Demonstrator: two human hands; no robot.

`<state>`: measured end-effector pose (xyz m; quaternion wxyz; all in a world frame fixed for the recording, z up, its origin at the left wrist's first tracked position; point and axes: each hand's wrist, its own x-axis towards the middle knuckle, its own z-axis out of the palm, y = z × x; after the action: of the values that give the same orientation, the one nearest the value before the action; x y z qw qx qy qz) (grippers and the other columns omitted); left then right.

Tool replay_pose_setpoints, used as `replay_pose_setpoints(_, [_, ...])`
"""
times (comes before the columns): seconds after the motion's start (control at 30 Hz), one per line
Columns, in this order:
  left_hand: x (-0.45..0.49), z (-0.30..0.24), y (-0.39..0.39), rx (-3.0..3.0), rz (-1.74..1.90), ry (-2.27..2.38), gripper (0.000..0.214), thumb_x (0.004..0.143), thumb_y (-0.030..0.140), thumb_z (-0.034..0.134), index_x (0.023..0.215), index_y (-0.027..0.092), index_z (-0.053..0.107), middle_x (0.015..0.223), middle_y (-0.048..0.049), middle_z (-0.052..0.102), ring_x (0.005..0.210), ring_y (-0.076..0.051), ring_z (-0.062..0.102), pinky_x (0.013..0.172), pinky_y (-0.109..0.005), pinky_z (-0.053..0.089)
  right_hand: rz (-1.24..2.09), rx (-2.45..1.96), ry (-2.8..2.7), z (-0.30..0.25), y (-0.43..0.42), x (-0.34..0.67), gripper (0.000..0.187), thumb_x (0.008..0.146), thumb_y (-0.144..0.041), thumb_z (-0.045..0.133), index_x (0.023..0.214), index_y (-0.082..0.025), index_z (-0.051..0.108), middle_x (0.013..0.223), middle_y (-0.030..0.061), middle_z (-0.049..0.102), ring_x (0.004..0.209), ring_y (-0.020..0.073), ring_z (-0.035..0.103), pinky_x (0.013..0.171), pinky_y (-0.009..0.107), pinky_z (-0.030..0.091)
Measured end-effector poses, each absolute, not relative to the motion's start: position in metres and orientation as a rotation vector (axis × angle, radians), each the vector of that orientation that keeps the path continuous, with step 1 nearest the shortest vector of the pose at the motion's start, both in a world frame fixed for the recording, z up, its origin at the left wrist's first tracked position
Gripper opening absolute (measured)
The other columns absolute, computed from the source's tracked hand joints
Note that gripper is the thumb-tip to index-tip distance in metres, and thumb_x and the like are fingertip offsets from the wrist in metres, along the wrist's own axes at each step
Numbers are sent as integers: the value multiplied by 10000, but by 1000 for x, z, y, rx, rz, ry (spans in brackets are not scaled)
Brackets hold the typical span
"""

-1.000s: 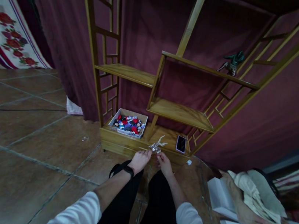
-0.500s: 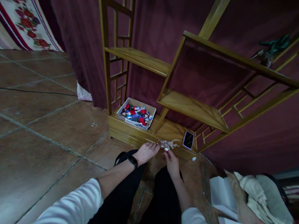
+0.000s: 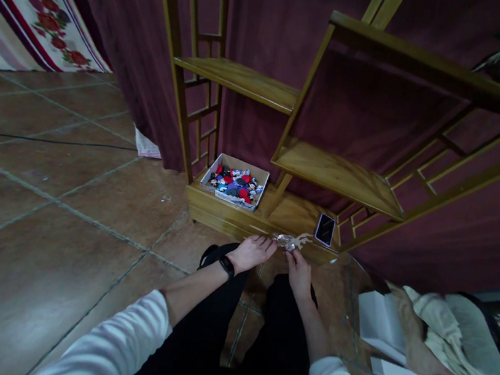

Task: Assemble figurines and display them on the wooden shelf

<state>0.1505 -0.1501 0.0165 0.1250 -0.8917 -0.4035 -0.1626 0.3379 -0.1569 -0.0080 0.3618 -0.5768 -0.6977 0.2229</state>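
Note:
My left hand (image 3: 256, 252), with a dark band on its wrist, is closed on one end of a shiny, crinkled clear wrapper (image 3: 286, 240). From the lower right, my right hand (image 3: 298, 272) pinches the same wrapper. A pale, branching, antler-like piece (image 3: 302, 240) sticks out to the right of the wrapper; whether it is inside or attached, I cannot tell. Both hands are above my knees, in front of the low base of a wooden shelf unit (image 3: 293, 209). An open box (image 3: 261, 200) of small red, black and blue figures stands on that base.
A phone (image 3: 324, 230) lies on the base, right of the box. White box pieces (image 3: 382, 324) and folded cloth (image 3: 443, 333) lie on the floor at right. A thin black cable (image 3: 52, 141) crosses the tiles at left. A dark red curtain (image 3: 262, 34) hangs behind the shelves.
The view has shifted slightly, so the shelf appears larger and higher. Both hands keep hold of the wrapper, a little further right in the picture.

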Motion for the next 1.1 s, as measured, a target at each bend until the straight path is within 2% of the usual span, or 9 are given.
replay_pose_setpoints(0.33, [151,19,-151,-2633,-462,-1187,259,864,96,343,1090,119,468,917,-110,589,831,-189,556,688,-309,380,534,-1469,-1799,-10,-154,336,262,860,-353,392,897,-199,600,827,53,658,751,192,625,688,269,442])
replay_pose_setpoints(0.6, [151,19,-148,-2686,-489,-1313,222,848,94,371,1026,141,495,871,-93,593,806,-186,571,691,-300,399,600,-1478,-1789,-7,-157,332,236,851,-328,416,973,-260,606,836,11,675,766,192,638,669,258,446])
replay_pose_setpoints(0.8, [154,15,-143,-2678,-545,-1424,189,882,168,343,986,151,500,828,-83,601,766,-185,587,686,-288,396,599,-1496,-1797,-6,-157,332,208,842,-324,442,942,-267,615,838,-5,677,747,170,635,657,238,446])
replay_pose_setpoints(0.93, [158,17,-141,-2648,-585,-1628,224,905,279,316,948,164,503,828,-81,618,745,-173,599,651,-255,385,615,-1495,-1828,-3,-159,331,191,832,-343,475,934,-285,625,860,-22,684,781,162,638,672,228,446])
replay_pose_setpoints(1.1, [164,16,-135,-2615,-721,-1871,230,889,351,353,917,191,516,824,-69,633,728,-178,609,611,-238,365,609,-1497,-1885,1,-161,326,174,817,-390,502,892,-309,637,812,-45,691,765,167,642,663,232,439])
